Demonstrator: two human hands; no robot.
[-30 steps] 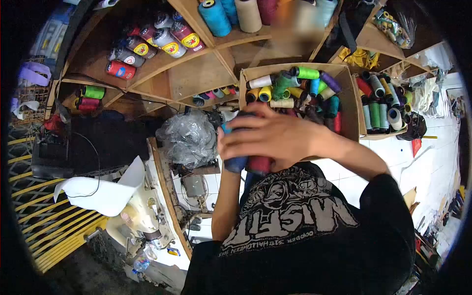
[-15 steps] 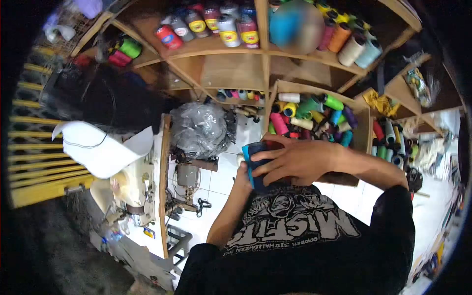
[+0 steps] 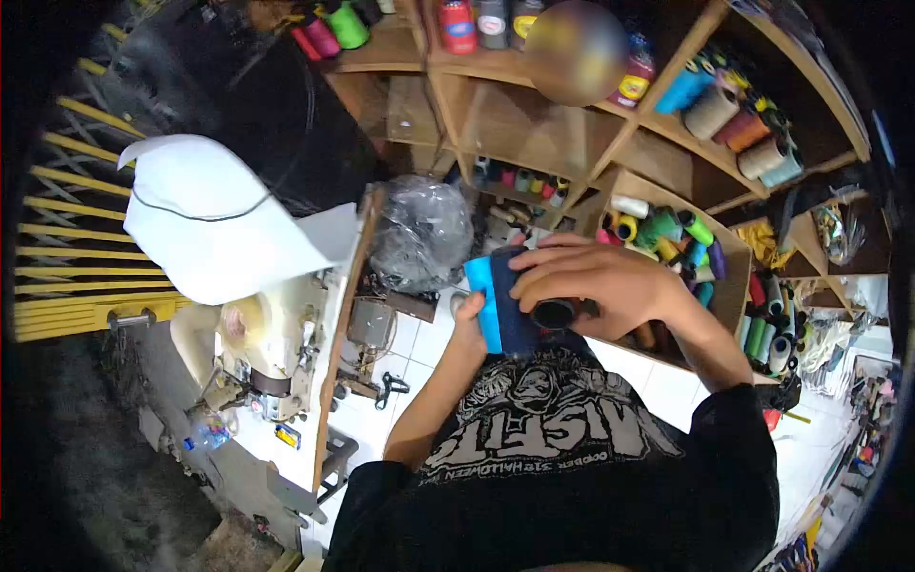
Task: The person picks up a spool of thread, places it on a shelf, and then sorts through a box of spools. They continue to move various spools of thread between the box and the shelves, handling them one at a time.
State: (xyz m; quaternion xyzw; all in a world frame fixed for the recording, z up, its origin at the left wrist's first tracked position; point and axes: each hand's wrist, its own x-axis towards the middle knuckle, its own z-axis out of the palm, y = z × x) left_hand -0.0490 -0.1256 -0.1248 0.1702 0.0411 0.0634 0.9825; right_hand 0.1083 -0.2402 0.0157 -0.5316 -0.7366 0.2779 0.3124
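Note:
My left hand (image 3: pixel 467 332) is wrapped around a bright blue piece (image 3: pixel 486 310), its thumb pressed against the near side. Pressed flush to that is a dark navy spool of thread (image 3: pixel 512 319), upright in front of my chest. My right hand (image 3: pixel 610 281) reaches over from the right with bent fingers on the navy side. Below those fingers shows the round, hollow end of a black spool (image 3: pixel 553 313). The palm side of my right hand is hidden.
A wooden box (image 3: pixel 729 286) of coloured thread spools stands beyond my right hand. Wooden shelves (image 3: pixel 534 71) hold bottles and more spools. At left are a sewing machine (image 3: pixel 257 334) and a white sheet (image 3: pixel 205 224). A grey plastic bag (image 3: pixel 419 234) sits behind my left hand.
The view has swung, shifting the shelves to the right. My right fingers have slid back from the bright blue piece, so more of it shows, and the black spool end has come into sight.

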